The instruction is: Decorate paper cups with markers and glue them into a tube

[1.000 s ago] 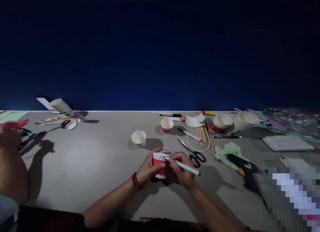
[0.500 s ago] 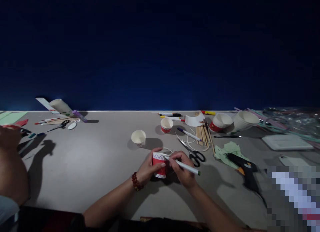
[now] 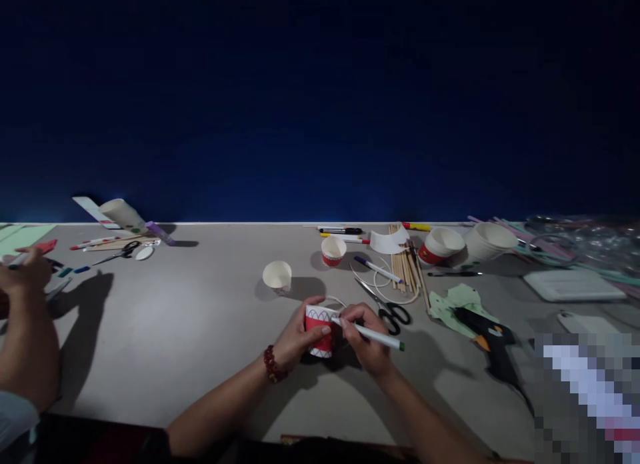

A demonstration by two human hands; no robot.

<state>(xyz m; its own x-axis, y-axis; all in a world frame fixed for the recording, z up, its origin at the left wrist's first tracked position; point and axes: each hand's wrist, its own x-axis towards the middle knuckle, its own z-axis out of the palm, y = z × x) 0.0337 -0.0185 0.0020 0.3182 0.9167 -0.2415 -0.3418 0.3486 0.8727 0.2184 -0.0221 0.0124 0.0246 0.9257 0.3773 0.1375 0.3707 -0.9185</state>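
My left hand [image 3: 300,337] is wrapped round a red and white paper cup [image 3: 319,329] that stands on the grey table [image 3: 190,331]. Scalloped lines show on the cup's white band. My right hand [image 3: 365,334] pinches a white marker with a green cap [image 3: 373,333], its tip against the cup's upper edge. A bead bracelet [image 3: 271,363] sits on my left wrist.
Behind the cup lie a plain white cup [image 3: 277,275], a small red cup [image 3: 333,250], scissors [image 3: 387,309], wooden sticks [image 3: 406,264], markers and stacked cups [image 3: 465,244]. A black glue gun [image 3: 487,334] rests on green paper at right. Another person's arm [image 3: 25,331] works at far left.
My hands and the cup have barely shifted; the marker's rear end dipped slightly. The other person's hand at far left rose and moved right, now holding a pen.
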